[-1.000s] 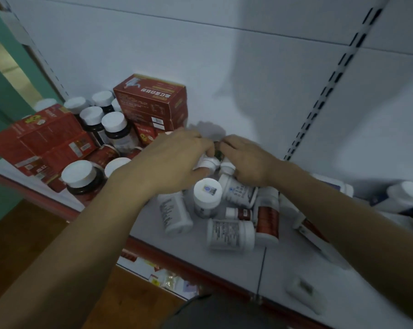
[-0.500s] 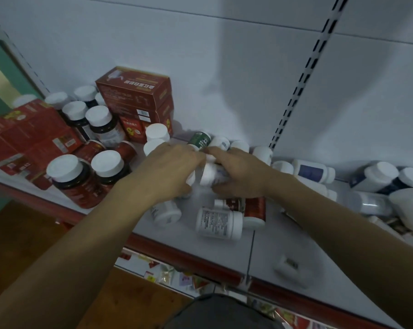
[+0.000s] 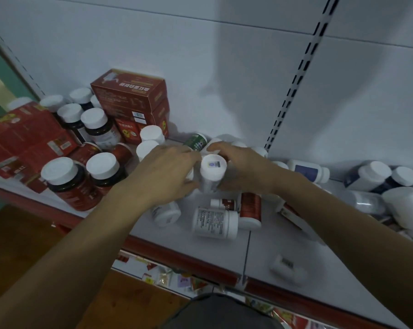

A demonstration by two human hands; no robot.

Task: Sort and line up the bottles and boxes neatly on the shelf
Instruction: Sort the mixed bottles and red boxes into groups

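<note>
Tipped sideways a moment ago, the white bottle (image 3: 212,172) is now standing upright on the shelf (image 3: 189,244). Near its edge, a labelled bottle (image 3: 215,223) is lying flat. Beyond it, the left hand (image 3: 167,174) and right hand (image 3: 244,169) are gripping the white bottle from both sides. Red boxes (image 3: 129,98) are sitting stacked behind.

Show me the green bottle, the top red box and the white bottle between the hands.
green bottle (image 3: 196,142), head view, on its label.
top red box (image 3: 129,90), head view, on its upper face.
white bottle (image 3: 213,166), head view, on its cap.
</note>
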